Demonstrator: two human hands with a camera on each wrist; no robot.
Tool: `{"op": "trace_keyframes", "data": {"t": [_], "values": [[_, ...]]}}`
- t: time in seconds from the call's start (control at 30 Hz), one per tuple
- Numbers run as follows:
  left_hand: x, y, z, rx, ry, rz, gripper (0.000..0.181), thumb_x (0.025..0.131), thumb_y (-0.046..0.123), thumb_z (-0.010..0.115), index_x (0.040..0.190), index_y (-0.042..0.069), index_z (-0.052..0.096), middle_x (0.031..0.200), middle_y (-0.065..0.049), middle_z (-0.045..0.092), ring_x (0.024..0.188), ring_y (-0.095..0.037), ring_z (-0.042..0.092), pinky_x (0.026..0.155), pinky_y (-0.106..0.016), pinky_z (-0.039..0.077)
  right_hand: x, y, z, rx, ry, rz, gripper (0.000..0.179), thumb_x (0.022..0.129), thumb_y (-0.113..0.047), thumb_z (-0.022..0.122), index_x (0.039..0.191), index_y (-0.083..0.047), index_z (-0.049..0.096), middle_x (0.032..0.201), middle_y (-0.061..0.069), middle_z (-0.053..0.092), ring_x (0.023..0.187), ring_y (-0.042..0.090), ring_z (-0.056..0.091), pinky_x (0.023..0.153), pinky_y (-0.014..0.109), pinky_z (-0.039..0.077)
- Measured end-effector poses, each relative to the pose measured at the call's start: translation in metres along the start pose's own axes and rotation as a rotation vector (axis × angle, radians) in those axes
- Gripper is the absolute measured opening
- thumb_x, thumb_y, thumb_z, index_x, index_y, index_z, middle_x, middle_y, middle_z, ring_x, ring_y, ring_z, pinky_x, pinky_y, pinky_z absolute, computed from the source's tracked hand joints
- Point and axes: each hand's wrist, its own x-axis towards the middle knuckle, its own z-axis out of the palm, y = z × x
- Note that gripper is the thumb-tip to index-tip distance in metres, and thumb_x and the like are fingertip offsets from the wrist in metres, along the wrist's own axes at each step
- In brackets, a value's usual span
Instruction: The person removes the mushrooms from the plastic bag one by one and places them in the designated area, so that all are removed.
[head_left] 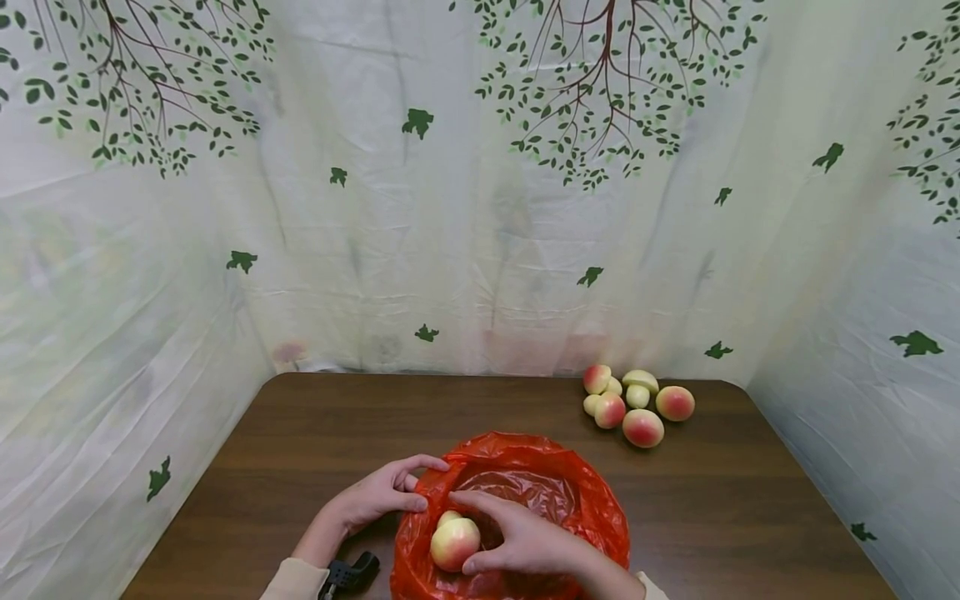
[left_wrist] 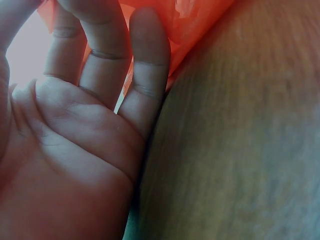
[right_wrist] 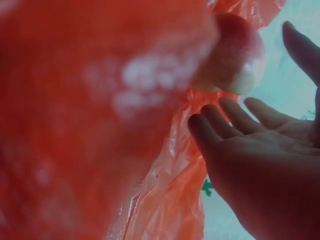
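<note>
A red plastic bag point(head_left: 602, 508) stands with its mouth spread wide on the brown table. My left hand point(head_left: 378, 497) holds the bag's left rim between thumb and fingers; in the left wrist view its fingers lie against the red plastic point(left_wrist: 200, 20). Inside the bag's left part is a yellow-and-red peach point(head_left: 455, 545), with a smaller pale piece behind it. My right hand point(head_left: 525, 536) reaches into the bag, thumb and fingers spread beside this peach. From the right wrist, the extended fingers point(right_wrist: 212, 120) show just below the peach point(right_wrist: 237, 55), holding nothing.
Several more peaches point(head_left: 642, 428) and pale, rounded pieces sit together near the table's back right corner. A black strap-like device point(head_left: 352, 575) is at my left wrist. White curtains with printed leaves point(head_left: 417, 122) enclose the table point(head_left: 315, 417) behind and at both sides.
</note>
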Motion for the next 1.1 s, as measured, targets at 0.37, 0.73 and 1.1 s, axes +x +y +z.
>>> {"op": "trace_keyframes", "data": {"t": [0.37, 0.73, 1.1], "values": [[0.0012, 0.0008, 0.0001, 0.013, 0.002, 0.01, 0.055, 0.105, 0.015, 0.063, 0.154, 0.0, 0.042, 0.086, 0.007, 0.077, 0.076, -0.007, 0.076, 0.081, -0.03, 0.066, 0.0007, 0.0049, 0.0038, -0.125, -0.019, -0.059, 0.066, 0.099, -0.039, 0.075, 0.158, -0.027, 0.048, 0.159, -0.006, 0.053, 0.144, 0.007, 0.049, 0.119, 0.03, 0.044], [0.0006, 0.0023, 0.0004, 0.016, 0.015, -0.024, 0.056, 0.105, 0.017, 0.064, 0.155, 0.001, 0.042, 0.087, 0.005, 0.078, 0.076, -0.008, 0.076, 0.083, -0.031, 0.066, 0.0027, 0.0088, 0.0048, -0.179, 0.005, -0.085, 0.055, 0.098, -0.037, 0.076, 0.149, -0.025, 0.057, 0.152, -0.007, 0.059, 0.142, 0.007, 0.051, 0.118, 0.028, 0.045], [0.0002, -0.0004, -0.0006, 0.005, 0.018, -0.027, 0.055, 0.105, 0.015, 0.063, 0.154, 0.001, 0.042, 0.089, 0.005, 0.079, 0.077, -0.009, 0.078, 0.082, -0.031, 0.066, 0.0032, 0.009, 0.006, -0.177, 0.006, -0.083, 0.052, 0.097, -0.035, 0.078, 0.145, -0.026, 0.059, 0.147, -0.008, 0.062, 0.135, 0.003, 0.055, 0.113, 0.026, 0.048]]}}
